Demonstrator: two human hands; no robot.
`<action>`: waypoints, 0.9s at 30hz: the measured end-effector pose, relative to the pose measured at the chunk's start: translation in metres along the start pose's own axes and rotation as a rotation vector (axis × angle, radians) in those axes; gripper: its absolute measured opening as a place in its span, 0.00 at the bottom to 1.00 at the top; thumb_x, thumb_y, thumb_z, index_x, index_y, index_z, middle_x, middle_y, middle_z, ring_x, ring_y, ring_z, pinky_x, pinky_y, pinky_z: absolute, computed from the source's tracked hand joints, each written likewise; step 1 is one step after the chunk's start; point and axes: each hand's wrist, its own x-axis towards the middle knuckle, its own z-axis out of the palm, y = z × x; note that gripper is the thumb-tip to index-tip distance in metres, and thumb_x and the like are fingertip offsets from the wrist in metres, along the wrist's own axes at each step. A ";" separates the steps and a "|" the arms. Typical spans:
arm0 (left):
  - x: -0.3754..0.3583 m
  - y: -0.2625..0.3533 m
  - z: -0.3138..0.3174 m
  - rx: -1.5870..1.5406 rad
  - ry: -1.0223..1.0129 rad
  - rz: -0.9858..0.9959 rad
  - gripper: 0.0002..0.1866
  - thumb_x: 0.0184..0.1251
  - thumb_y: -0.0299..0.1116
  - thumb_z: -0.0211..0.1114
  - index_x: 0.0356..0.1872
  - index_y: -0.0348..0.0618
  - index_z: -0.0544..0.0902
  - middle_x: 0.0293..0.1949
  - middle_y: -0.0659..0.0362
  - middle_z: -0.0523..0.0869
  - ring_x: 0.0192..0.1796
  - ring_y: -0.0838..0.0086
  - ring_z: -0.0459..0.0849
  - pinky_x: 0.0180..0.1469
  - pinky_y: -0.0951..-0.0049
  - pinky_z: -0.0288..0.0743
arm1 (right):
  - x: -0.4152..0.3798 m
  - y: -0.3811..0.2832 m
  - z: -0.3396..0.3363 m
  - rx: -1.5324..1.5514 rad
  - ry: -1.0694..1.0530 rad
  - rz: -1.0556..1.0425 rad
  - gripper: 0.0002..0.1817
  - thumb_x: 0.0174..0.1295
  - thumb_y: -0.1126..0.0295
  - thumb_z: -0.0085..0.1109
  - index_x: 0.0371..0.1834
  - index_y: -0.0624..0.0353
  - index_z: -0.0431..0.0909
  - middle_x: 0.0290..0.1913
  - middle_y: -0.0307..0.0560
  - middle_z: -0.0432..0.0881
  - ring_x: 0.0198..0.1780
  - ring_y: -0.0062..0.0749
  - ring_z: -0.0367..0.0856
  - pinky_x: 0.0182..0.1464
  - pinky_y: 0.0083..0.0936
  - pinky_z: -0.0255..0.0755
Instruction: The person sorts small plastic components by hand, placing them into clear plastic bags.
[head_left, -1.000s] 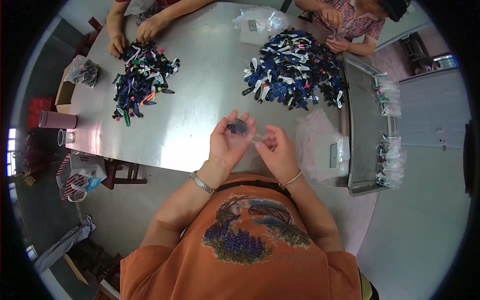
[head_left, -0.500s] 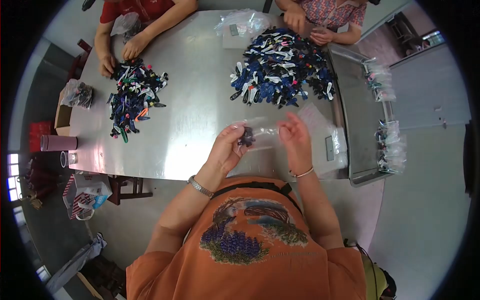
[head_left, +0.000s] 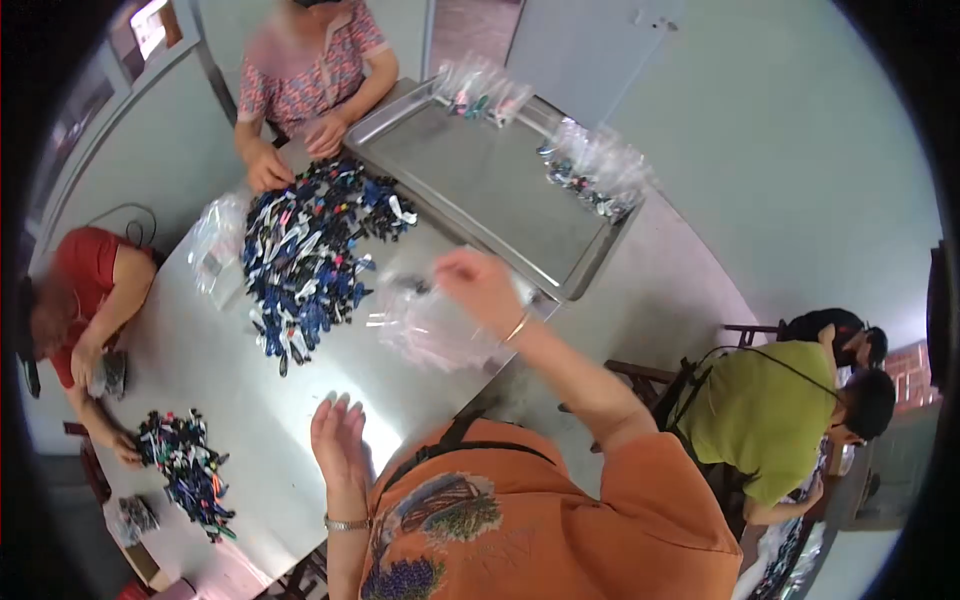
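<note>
My left hand [head_left: 340, 440] is low over the metal table [head_left: 290, 430], fingers spread and nothing in it. Farther right, my right hand [head_left: 478, 285] is raised between a pile of clear bags [head_left: 430, 325] and the metal tray [head_left: 480, 180]. Its fingers look curled but are smeared, so whether it holds anything cannot be made out. A large heap of dark blue, black and white hair clips [head_left: 310, 250] lies left of the bags. A smaller mixed heap of clips [head_left: 190, 465] is at the lower left.
Filled clear bags [head_left: 595, 170] line the tray's far edge. Across the table, a person in a patterned shirt [head_left: 305, 80] touches the large heap; a person in red [head_left: 95, 270] is at the small heap. Someone in green [head_left: 760, 410] sits at the right.
The view has turned to the right. The small bag with dark clips is gone from my left hand, which has opened. My right hand has moved toward the tray.
</note>
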 end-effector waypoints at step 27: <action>0.011 -0.009 -0.009 0.054 0.038 -0.016 0.13 0.69 0.25 0.51 0.53 0.36 0.70 0.41 0.53 0.81 0.42 0.64 0.84 0.46 0.69 0.82 | 0.007 0.077 -0.113 -0.532 0.264 -0.126 0.09 0.57 0.72 0.61 0.42 0.58 0.81 0.34 0.46 0.83 0.34 0.30 0.80 0.40 0.24 0.74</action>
